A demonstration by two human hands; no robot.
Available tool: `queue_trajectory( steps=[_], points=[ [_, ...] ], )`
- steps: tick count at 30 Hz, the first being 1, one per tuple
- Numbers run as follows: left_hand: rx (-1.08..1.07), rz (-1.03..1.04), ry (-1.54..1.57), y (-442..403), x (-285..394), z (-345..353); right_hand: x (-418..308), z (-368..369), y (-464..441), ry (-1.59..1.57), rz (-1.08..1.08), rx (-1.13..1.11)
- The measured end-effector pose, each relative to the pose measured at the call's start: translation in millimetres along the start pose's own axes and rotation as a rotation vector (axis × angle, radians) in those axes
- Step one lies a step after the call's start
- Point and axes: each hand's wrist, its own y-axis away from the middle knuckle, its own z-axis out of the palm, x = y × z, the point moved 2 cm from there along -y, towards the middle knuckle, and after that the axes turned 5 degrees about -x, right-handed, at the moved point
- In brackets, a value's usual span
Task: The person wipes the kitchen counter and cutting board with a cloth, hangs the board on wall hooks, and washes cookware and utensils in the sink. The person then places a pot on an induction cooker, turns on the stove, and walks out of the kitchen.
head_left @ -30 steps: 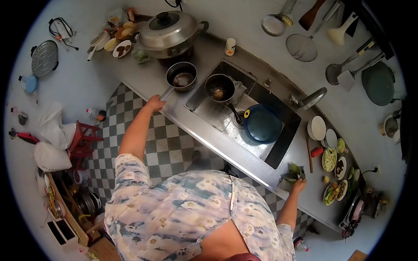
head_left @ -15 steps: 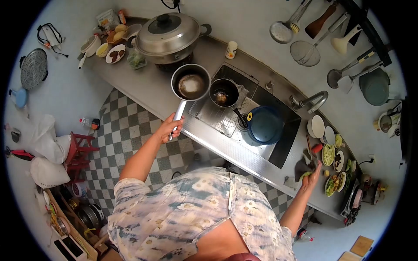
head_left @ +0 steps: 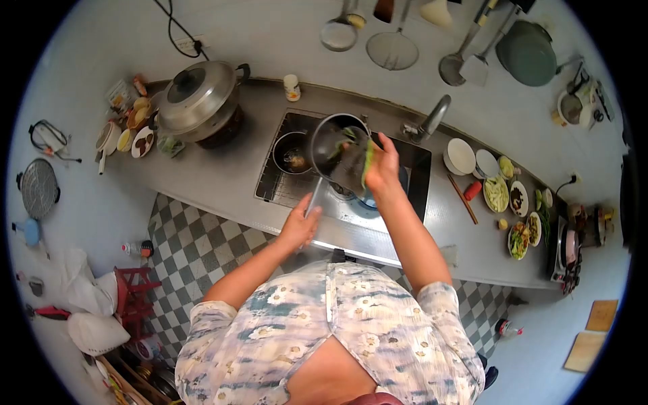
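My left hand (head_left: 297,226) is closed round the long handle of a metal saucepan (head_left: 322,147), which is tilted over the sink (head_left: 421,158). Closed on a grey cloth with a green edge (head_left: 354,165), my right hand (head_left: 383,165) is at the saucepan's right side. Motion blurs the cloth where it overlaps the pan's mouth. Left of the saucepan, a dark pot (head_left: 282,156) with something brown inside rests on the wire rack. A blue pan (head_left: 370,204) in the sink is mostly hidden beneath my right arm and the saucepan.
A large lidded pot (head_left: 197,101) stands on the left counter beside small dishes. The faucet (head_left: 432,121) rises behind the sink. Bowls (head_left: 460,156), chopsticks (head_left: 463,200) and plates of cut vegetables (head_left: 495,194) fill the right counter. Ladles and a strainer (head_left: 392,50) hang above.
The saucepan has moved right, from beside the large pot to over the sink. My right hand has brought the cloth from the right counter to the saucepan. The view has turned.
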Motion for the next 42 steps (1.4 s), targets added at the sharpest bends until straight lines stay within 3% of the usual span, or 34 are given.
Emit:
queue_trajectory(
  steps=[2,3,5,7,8,11,12,15,16,20,23,24,27,28,32,35,36,39,40,42],
  points=[
    [-0.083,0.006,-0.118,-1.4,-6.7,17.1,5.4,-28.6,-28.1,0.000,-0.100,-0.025],
    [-0.112,-0.031,-0.163,-2.2,-6.3,20.9,12.2,-33.8,-36.0,-0.045,-0.176,0.133],
    [-0.164,-0.098,-0.253,-4.1,4.0,26.6,29.1,-50.2,-24.5,0.368,-0.271,0.191],
    [-0.158,-0.141,-0.287,-5.7,25.8,20.3,36.4,-30.0,13.0,1.280,-0.488,-0.026],
    [-0.164,-0.147,-0.275,-4.9,32.4,15.4,32.9,-30.1,22.1,1.387,-0.470,-0.197],
    [-0.173,-0.095,-0.269,-1.8,35.1,11.8,9.8,-36.0,41.9,1.679,-0.257,-0.424],
    [-0.160,-0.102,-0.274,1.1,32.7,13.4,2.6,-51.4,44.5,1.917,-0.352,-0.534],
    [-0.202,-0.140,-0.211,-2.6,20.9,19.4,-29.9,-71.2,52.4,2.565,-0.252,-0.777],
    [-0.229,-0.157,-0.177,-2.2,23.6,24.1,-33.9,-71.0,48.9,2.779,-0.150,-0.695],
    [-0.333,-0.244,-0.188,-1.6,50.1,31.4,-56.3,-55.7,35.9,2.626,-0.798,-0.718],
    [-0.335,-0.182,-0.231,2.0,48.3,35.7,-67.5,-56.9,37.9,2.871,-1.002,-0.771],
    [-0.294,-0.140,-0.224,1.2,44.1,38.5,-65.2,-56.9,40.5,2.895,-1.088,-0.657],
    [-0.216,0.001,-0.185,2.8,34.0,50.6,-48.9,-51.8,53.1,2.740,-0.765,-0.140],
    [-0.199,0.049,-0.168,4.2,29.9,55.1,-41.8,-61.9,52.8,2.624,-0.870,-0.044],
    [-0.144,0.334,-0.410,-20.7,-14.8,55.7,-12.9,-96.4,59.2,2.195,-0.664,0.234],
    [-0.058,0.585,-0.686,-34.8,-28.1,57.8,1.4,-113.9,44.3,1.730,-0.538,0.382],
    [-0.037,0.614,-0.751,-36.0,-27.3,60.6,-1.7,-111.2,46.7,1.570,-0.354,0.433],
    [-0.023,0.301,-1.067,-44.3,-17.3,61.8,5.1,-167.9,28.8,0.715,-0.258,0.526],
    [0.001,0.424,-1.169,-52.8,-17.6,58.0,-2.9,-153.8,45.9,0.424,-0.173,0.417],
    [0.028,0.571,-1.247,-64.5,-9.4,58.2,-13.0,-137.7,81.9,0.119,-0.058,0.428]
  ],
)
